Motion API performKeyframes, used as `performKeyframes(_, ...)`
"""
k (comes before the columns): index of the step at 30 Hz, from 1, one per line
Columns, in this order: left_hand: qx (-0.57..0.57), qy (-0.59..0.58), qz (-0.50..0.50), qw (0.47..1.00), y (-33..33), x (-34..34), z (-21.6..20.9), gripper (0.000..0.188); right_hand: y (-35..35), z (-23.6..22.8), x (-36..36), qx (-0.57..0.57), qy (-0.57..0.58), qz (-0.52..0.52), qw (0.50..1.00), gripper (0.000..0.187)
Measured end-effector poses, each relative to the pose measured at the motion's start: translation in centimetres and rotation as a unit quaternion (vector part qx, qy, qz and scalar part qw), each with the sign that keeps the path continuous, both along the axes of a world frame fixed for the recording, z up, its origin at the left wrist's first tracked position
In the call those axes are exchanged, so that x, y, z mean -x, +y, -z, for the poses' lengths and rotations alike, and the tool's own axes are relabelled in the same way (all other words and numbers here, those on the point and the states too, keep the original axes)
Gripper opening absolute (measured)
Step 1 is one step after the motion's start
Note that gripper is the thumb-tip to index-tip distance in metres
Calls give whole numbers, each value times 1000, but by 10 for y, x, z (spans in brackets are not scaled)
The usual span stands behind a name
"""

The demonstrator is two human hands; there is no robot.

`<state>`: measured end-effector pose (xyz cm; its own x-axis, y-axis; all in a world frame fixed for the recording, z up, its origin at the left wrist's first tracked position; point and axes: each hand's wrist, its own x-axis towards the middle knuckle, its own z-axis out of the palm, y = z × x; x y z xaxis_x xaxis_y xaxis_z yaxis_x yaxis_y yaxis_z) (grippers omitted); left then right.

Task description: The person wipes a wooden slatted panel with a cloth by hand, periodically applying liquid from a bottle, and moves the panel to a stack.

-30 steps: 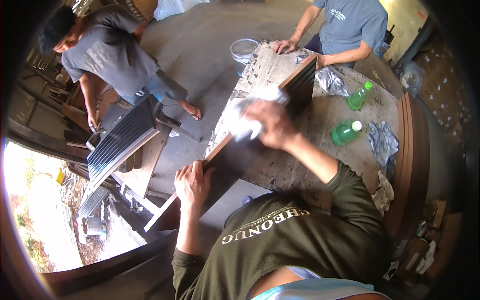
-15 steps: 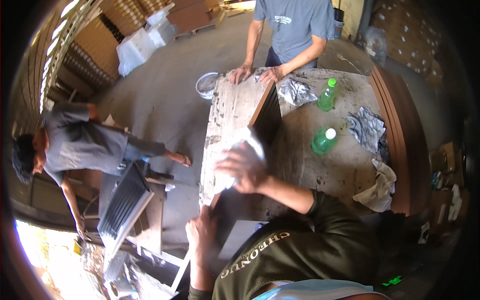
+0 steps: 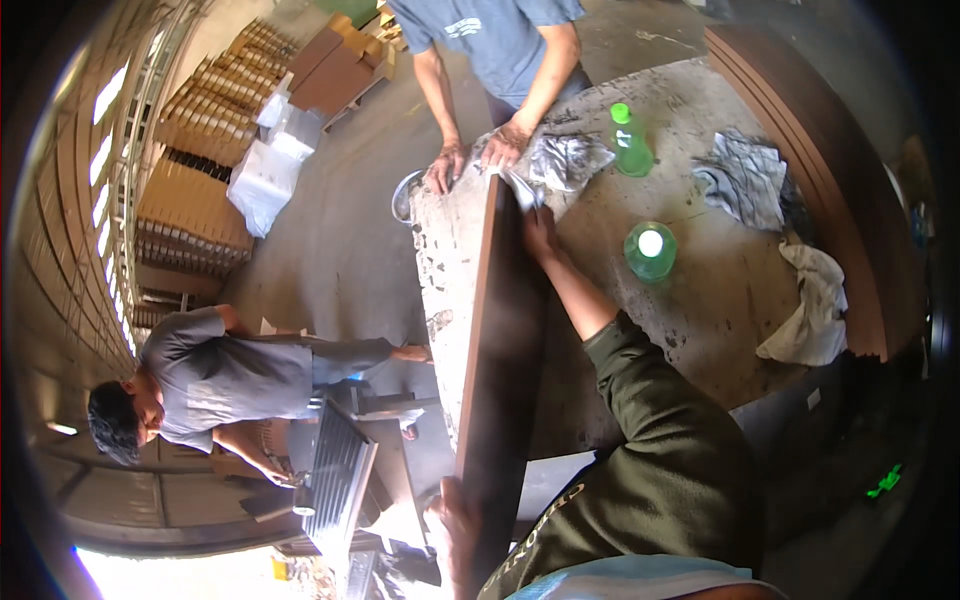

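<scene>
From the head camera I see a long dark brown board (image 3: 497,390) standing on its edge along the left side of a worn, paint-flecked worktable (image 3: 700,300), running from my near end up toward the far end. My left hand (image 3: 452,530) grips the near end of that board at the bottom of the picture, fingers wrapped around its edge. My right hand (image 3: 540,225) is stretched out along the board's far part, pressing a pale rag (image 3: 522,188) against its face; the fingers are closed on the rag, though the fisheye bend makes the exact grip hard to read.

Just beyond the board's far end, a co-worker in a blue-grey shirt (image 3: 490,30) leans both hands on the table; one hand (image 3: 445,165) lies flat near the corner, the other (image 3: 505,148) rests beside a crumpled grey cloth (image 3: 570,160).

On the tabletop to my right stand two green bottles: one upright (image 3: 628,143) near the far side, one (image 3: 650,248) seen from above, close to my forearm. Further right lie a striped rag (image 3: 745,180) and a whitish cloth (image 3: 810,310).

Off to the left, on the concrete floor, another person in a grey shirt (image 3: 220,380) bends over a slatted panel (image 3: 335,480).
</scene>
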<state>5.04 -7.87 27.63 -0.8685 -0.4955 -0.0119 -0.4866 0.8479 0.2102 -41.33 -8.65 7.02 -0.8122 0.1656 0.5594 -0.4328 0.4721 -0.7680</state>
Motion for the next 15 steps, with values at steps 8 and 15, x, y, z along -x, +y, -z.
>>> performKeyframes(8, 23, -25, 98, 995, 14, 88, -34, 34, 24, 0, -15, 96, -196, -134, 967, 34)
performKeyframes(15, -67, 99, -45, 992, 33, 23, -82, 29, 8, -87, -40, -56, -171, -194, 964, 24)
